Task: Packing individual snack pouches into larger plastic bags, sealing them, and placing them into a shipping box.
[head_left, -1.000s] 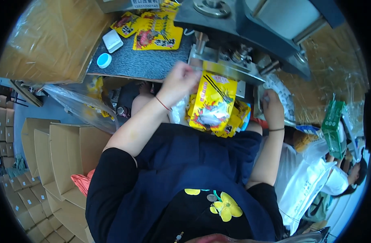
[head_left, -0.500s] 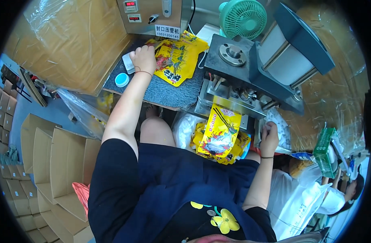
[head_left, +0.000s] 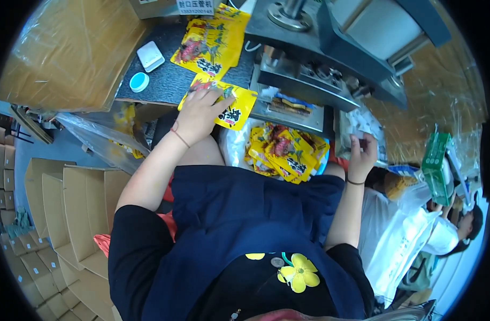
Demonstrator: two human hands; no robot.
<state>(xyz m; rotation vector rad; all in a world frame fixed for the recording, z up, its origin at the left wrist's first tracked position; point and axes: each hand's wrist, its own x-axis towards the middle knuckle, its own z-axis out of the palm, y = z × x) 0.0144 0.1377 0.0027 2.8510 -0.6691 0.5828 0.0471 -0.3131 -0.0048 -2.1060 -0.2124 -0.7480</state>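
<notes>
Left hand (head_left: 199, 109)'s come off the stack (head_left: 194, 51) to the table (head_left: 167, 85)'s front edge, fingers kinda spread over a pouch (head_left: 238, 107) poking past it, thumb's hidden so can't tell if it's pinching, right hand (head_left: 362, 154)'s fingers parted by the clear bag (head_left: 365, 122).

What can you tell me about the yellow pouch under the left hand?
The pouch looks like thin, glossy plastic film, lying nearly flat, with a reddish food picture and bold dark lettering. It sits aslant across the front edge of the table, its lower right corner reaching out over the white bag. The left hand covers part of it, fingers spread on top; the thumb is hidden. Whether it is sealed cannot be told.
</notes>
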